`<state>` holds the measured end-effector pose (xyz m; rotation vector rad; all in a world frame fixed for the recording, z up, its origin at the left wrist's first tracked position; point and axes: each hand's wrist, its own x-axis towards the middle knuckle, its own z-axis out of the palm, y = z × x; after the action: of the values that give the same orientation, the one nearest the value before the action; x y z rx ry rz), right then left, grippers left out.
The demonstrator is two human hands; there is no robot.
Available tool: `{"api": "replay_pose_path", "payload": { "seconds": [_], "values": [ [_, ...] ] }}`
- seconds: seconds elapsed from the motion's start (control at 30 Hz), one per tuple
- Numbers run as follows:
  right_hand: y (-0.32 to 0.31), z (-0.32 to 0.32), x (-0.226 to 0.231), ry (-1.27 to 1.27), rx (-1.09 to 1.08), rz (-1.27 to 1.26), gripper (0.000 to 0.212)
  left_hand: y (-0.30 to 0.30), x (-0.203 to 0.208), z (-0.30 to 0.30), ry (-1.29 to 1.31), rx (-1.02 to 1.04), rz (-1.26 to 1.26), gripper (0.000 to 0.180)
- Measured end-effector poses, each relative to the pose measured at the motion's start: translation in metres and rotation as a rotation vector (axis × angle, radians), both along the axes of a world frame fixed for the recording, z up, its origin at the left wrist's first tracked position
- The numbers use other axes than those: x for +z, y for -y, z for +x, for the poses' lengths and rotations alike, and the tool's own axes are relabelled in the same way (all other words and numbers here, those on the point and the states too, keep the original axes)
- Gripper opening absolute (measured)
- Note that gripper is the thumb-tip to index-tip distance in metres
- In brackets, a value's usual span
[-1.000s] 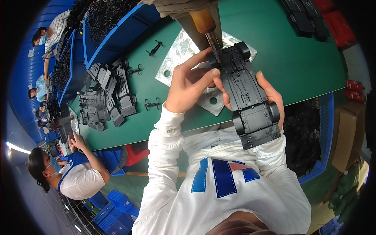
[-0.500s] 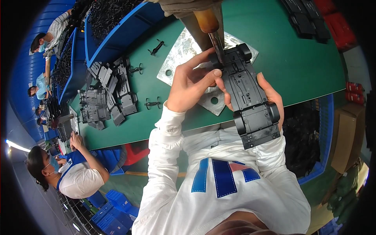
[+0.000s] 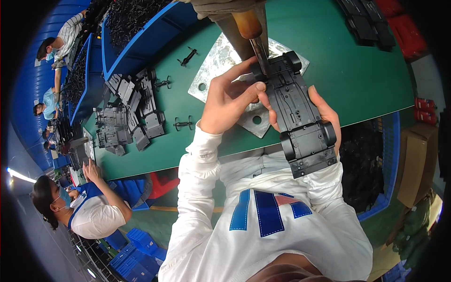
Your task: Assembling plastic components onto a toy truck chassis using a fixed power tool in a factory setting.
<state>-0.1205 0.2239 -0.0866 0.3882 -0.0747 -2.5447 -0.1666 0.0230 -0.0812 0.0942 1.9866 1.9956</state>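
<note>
Head view: left hand (image 3: 230, 101) and right hand (image 3: 327, 113) grasp long black plastic chassis (image 3: 295, 105), apparently mid-work at amber-handled metal tool (image 3: 248, 24), heaped black plastic plates (image 3: 111, 126) untouched on green table (image 3: 357, 94).

Most of your right hand (image 3: 327, 113) is out of sight under the black chassis (image 3: 297, 110), and the index fingertip of your left hand (image 3: 225, 105) disappears at the orange-handled tool (image 3: 247, 26). That tool's upper end is covered or cropped at the top edge — and you can't tell whether its tip touches the chassis. The metal plate (image 3: 211, 73) is partly covered. The black parts (image 3: 131, 23) in the cropped blue bin (image 3: 141, 43) are too small to distinguish.
</note>
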Motion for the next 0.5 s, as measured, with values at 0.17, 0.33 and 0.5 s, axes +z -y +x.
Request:
{"api": "replay_pose_path", "payload": {
  "seconds": [0.17, 0.33, 0.5],
  "values": [
    [-0.0002, 0.0006, -0.0004, 0.005, 0.002, -0.032, 0.063, 0.0003, -0.0014, -0.0003, -0.008, -0.001, -0.009, 0.057],
    [-0.0005, 0.0009, -0.0014, 0.006, 0.006, -0.018, 0.062, 0.0005, -0.0010, 0.0008, -0.027, -0.006, -0.010, 0.057],
    [-0.0029, 0.0043, -0.0068, -0.007, -0.006, 0.010, 0.061, -0.0017, 0.0053, 0.0041, 0.027, -0.010, -0.063, 0.056]
  ]
}}
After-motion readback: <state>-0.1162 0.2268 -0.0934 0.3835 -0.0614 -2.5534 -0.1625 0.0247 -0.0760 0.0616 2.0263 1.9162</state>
